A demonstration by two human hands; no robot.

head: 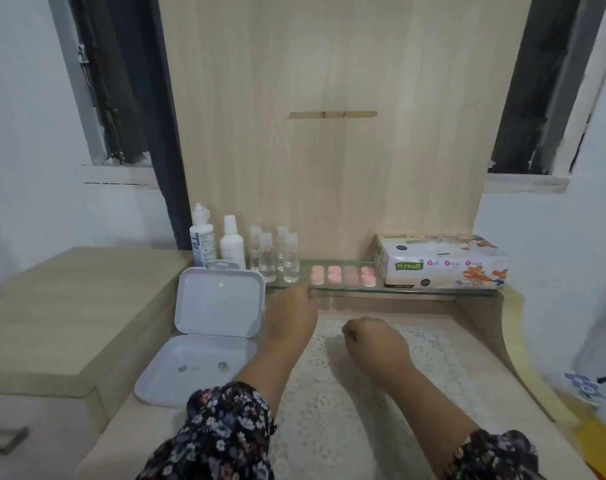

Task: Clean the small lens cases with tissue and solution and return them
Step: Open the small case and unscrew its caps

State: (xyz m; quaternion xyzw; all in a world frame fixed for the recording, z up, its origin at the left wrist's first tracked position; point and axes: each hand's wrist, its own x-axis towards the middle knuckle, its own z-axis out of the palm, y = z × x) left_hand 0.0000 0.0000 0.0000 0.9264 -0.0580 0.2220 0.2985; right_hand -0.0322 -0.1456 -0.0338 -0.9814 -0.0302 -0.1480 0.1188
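Left hand (291, 315) is stretched forward to the front edge of the glass shelf (346, 290), fingers reaching toward the nearest of the pink lens cases (343, 275); the fingertips blur into the shelf edge, so I cannot tell whether they are touching a case or pinching anything. Right hand (374, 341) hovers over the lace mat (381, 375) on the bench (481, 341) with its fingers loosely curled and nothing visible in them, likely waiting to take or steady whatever comes down.

The cases sit in a row on the shelf between the small clear bottles (277, 252) and the tissue box (440, 261), which keeps cleaning material within one reach. Two white solution bottles (218, 239) stand at the shelf's left end. An opened white case (211, 336) lies at the left (its lid propped upright), with two small items in its base, too small to identify. Judging by this, cleaning has barely begun.
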